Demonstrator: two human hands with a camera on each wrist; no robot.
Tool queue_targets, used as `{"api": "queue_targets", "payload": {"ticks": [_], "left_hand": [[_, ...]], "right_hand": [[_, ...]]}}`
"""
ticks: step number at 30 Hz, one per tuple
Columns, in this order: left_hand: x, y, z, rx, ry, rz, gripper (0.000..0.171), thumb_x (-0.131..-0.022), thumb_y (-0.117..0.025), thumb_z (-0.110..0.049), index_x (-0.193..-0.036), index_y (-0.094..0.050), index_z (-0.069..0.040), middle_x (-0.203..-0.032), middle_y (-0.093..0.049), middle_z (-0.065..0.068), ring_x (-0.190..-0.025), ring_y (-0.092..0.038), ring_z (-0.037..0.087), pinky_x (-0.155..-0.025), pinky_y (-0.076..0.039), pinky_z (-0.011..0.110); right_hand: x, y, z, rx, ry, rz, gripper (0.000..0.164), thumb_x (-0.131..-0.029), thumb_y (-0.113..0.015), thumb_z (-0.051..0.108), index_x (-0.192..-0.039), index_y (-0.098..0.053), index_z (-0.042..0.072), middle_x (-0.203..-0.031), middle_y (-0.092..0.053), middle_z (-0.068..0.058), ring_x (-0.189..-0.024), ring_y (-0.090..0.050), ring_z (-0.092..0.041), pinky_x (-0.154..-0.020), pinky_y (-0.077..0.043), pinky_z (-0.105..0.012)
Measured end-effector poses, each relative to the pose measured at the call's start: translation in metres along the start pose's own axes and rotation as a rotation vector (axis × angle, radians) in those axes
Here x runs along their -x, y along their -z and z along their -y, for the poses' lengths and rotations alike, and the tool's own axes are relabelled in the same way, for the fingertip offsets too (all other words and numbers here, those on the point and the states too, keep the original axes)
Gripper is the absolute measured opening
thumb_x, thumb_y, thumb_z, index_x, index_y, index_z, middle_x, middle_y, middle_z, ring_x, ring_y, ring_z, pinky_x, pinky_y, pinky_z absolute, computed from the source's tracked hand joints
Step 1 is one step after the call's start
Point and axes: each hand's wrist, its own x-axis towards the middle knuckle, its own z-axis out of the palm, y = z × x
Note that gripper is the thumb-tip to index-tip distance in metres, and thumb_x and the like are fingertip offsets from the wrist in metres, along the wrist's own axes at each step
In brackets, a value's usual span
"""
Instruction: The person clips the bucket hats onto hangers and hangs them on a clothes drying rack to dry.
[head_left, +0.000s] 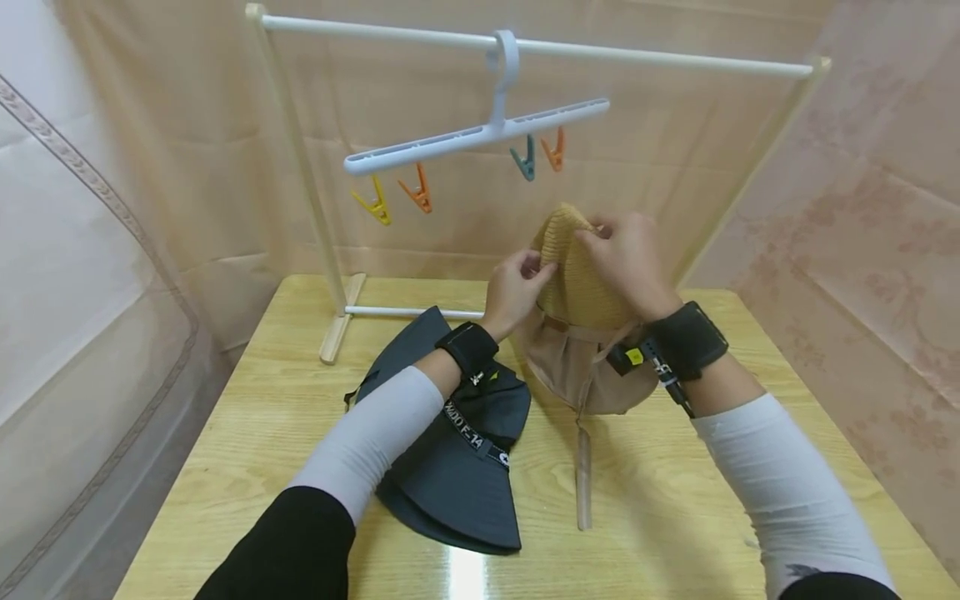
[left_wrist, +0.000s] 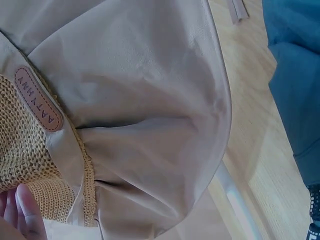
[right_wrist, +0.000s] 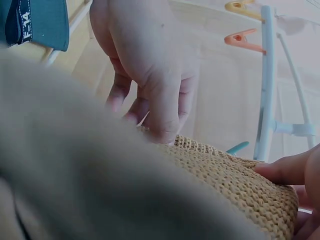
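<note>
A sun hat with a woven straw crown [head_left: 562, 287] and a beige fabric brim [head_left: 547, 358] is held up over the table, crown upward. My left hand [head_left: 513, 292] pinches the crown's left side. Higher up, on the right, my right hand [head_left: 633, 262] grips the straw between thumb and fingers, as the right wrist view also shows. A strap [head_left: 583, 475] dangles from the brim. In the left wrist view, a lettered brown patch [left_wrist: 39, 99] sits on the hat band. A dark bucket hat [head_left: 450, 483] with a lettered band lies folded on the table beneath my left forearm.
Behind and above the hands, a pale blue hanger [head_left: 450, 148] hangs tilted from the white rail [head_left: 660, 57] of a stand. It carries yellow [head_left: 375, 202], orange [head_left: 418, 190] and teal clips [head_left: 527, 158]. Curtains surround the wooden table [head_left: 247, 450].
</note>
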Motion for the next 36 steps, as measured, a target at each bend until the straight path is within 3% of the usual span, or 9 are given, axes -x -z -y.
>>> {"api": "queue_targets", "payload": {"ticks": [15,25,36], "left_hand": [[-0.004,0.005,0.001,0.03,0.008,-0.002,0.03,-0.094,-0.065,-0.033,-0.107,-0.068,-0.006,-0.096,-0.07,0.008,-0.083,-0.063,0.018,-0.07,-0.048,0.021],[-0.004,0.014,0.007,0.058,0.01,-0.001,0.03,-0.094,-0.065,-0.032,-0.107,-0.068,-0.005,-0.097,-0.069,0.011,-0.086,-0.063,0.02,-0.074,-0.049,0.026],[-0.015,0.02,0.007,0.078,0.023,0.02,0.034,-0.096,-0.061,-0.036,-0.11,-0.067,-0.006,-0.102,-0.068,0.01,-0.092,-0.062,0.018,-0.08,-0.049,0.027]], "right_hand": [[-0.009,0.0,0.001,0.0,-0.045,0.008,0.031,-0.096,-0.06,0.024,-0.117,-0.07,0.003,-0.111,-0.071,-0.018,-0.081,-0.06,-0.025,-0.063,-0.041,-0.028],[-0.015,-0.006,0.004,-0.008,-0.021,0.006,0.03,-0.095,-0.062,0.023,-0.114,-0.071,0.002,-0.11,-0.072,-0.018,-0.081,-0.062,-0.025,-0.061,-0.041,-0.026],[-0.021,-0.004,0.013,-0.031,-0.017,0.018,0.028,-0.095,-0.062,0.021,-0.114,-0.07,0.002,-0.108,-0.072,-0.017,-0.082,-0.061,-0.025,-0.063,-0.042,-0.026]]}}
